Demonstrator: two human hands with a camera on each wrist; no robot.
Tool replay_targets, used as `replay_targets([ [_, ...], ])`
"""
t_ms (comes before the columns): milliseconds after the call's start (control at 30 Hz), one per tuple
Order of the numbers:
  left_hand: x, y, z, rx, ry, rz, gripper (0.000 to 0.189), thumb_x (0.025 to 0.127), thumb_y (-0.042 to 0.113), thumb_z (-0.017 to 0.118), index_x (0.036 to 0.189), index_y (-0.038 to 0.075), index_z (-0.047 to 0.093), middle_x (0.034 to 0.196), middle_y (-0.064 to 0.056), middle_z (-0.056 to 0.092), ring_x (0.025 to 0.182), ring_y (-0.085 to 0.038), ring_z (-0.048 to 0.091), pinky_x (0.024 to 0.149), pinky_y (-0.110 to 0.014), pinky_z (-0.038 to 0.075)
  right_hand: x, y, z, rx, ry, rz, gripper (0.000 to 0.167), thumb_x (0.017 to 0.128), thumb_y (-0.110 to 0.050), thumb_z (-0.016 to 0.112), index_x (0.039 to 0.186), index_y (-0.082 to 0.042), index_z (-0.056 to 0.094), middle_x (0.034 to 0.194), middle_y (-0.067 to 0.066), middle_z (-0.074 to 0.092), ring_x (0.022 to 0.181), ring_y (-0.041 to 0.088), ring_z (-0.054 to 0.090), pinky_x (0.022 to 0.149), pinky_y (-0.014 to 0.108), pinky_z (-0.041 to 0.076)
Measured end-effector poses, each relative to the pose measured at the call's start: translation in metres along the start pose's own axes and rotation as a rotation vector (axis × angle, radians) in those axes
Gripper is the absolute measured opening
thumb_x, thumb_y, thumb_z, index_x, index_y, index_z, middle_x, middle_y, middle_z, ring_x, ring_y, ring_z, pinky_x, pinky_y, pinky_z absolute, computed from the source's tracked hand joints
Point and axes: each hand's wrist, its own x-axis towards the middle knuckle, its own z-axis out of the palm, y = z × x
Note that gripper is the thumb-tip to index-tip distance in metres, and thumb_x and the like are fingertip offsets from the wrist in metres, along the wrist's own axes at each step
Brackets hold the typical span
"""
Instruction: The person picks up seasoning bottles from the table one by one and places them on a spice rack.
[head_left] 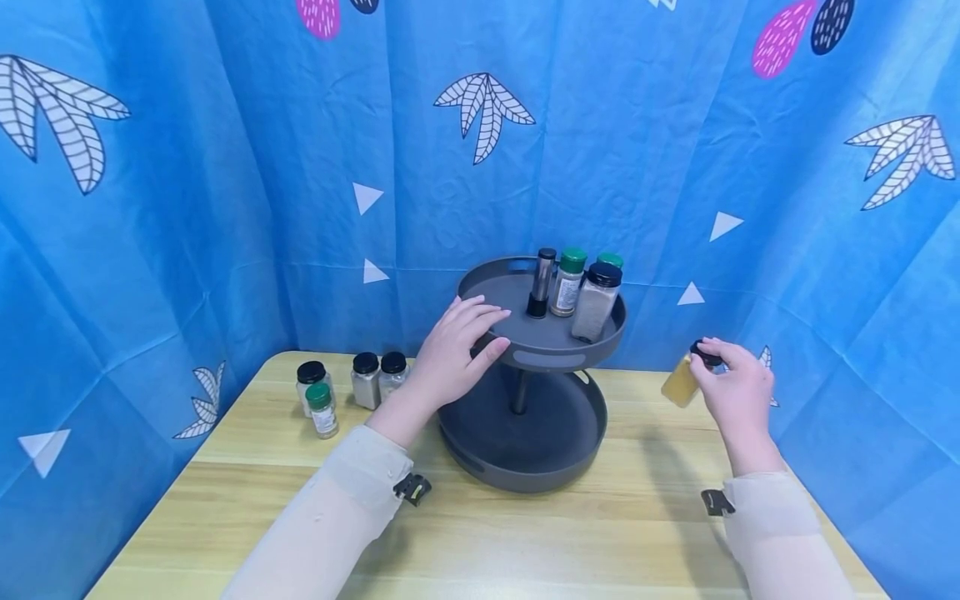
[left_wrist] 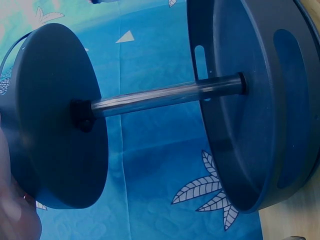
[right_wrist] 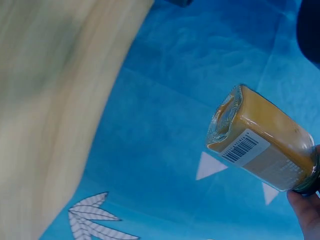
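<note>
My right hand (head_left: 738,392) pinches the black lid of a square glass spice jar (head_left: 681,383), raised and tilted to the right of a two-tier turntable. Yellow-orange powder fills the jar, and its barcode label (right_wrist: 246,147) shows in the right wrist view. At the left rim of the turntable's dark grey upper tray (head_left: 495,292), my left hand (head_left: 450,354) rests with fingers stretched over the edge. On that tray's right side stand a slim black-capped bottle (head_left: 543,283), green-capped jars (head_left: 567,287) and a large black-lidded jar (head_left: 596,304).
The turntable's lower tray (head_left: 525,479) sits on the wooden table (head_left: 480,542), joined to the upper one by a metal post (left_wrist: 165,97). Several black-lidded jars (head_left: 366,383) and a green-capped jar (head_left: 322,412) stand at the left. A blue patterned curtain (head_left: 637,150) surrounds the table.
</note>
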Motion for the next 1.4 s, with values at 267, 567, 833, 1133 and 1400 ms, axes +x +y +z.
replay_targets([
  [267,-0.001,0.000,0.000,-0.001,0.006,0.004,0.055,0.103,0.056,0.041,0.142,0.021,0.059,0.143,-0.001,0.057,0.146,-0.020,0.034,0.125,-0.042,0.011,0.004,-0.017,-0.009,0.019,0.039,-0.025,0.022,0.083,-0.001,0.076,0.105,-0.002,0.078,0.111,0.016,0.073,0.100,0.039,0.070,0.080,0.005,0.033],
  [567,-0.001,0.000,0.000,-0.002,0.004,-0.001,0.056,0.103,0.057,0.039,0.142,0.021,0.059,0.143,0.000,0.057,0.146,-0.019,0.034,0.125,-0.038,0.008,0.006,-0.032,-0.017,0.046,0.085,-0.077,0.022,0.081,0.001,0.076,0.103,-0.001,0.078,0.108,0.016,0.074,0.102,0.038,0.070,0.085,0.001,0.032],
  [833,-0.001,0.001,0.001,-0.001,0.020,0.007,0.061,0.102,0.062,0.035,0.141,0.021,0.059,0.142,-0.001,0.058,0.145,-0.020,0.035,0.125,-0.040,0.010,0.006,-0.044,-0.023,0.060,0.076,-0.073,0.021,0.084,-0.004,0.076,0.105,-0.002,0.078,0.111,0.014,0.074,0.106,0.036,0.069,0.089,0.000,0.035],
  [1133,-0.002,0.002,0.001,0.007,0.041,0.021,0.064,0.102,0.063,0.031,0.140,0.020,0.060,0.140,-0.002,0.059,0.144,-0.021,0.037,0.124,-0.048,0.018,0.009,-0.054,-0.026,0.094,0.113,-0.127,0.021,0.085,-0.003,0.075,0.106,-0.002,0.078,0.111,0.013,0.074,0.105,-0.026,0.048,0.069,0.001,0.037],
  [1400,-0.002,0.004,0.002,0.023,0.044,0.016,0.065,0.102,0.064,0.031,0.139,0.020,0.061,0.140,-0.002,0.059,0.144,-0.021,0.038,0.124,-0.044,0.015,0.010,-0.068,-0.031,0.126,0.141,-0.158,0.021,0.084,-0.001,0.075,0.105,-0.002,0.078,0.110,0.012,0.074,0.105,-0.025,0.049,0.061,-0.001,0.038],
])
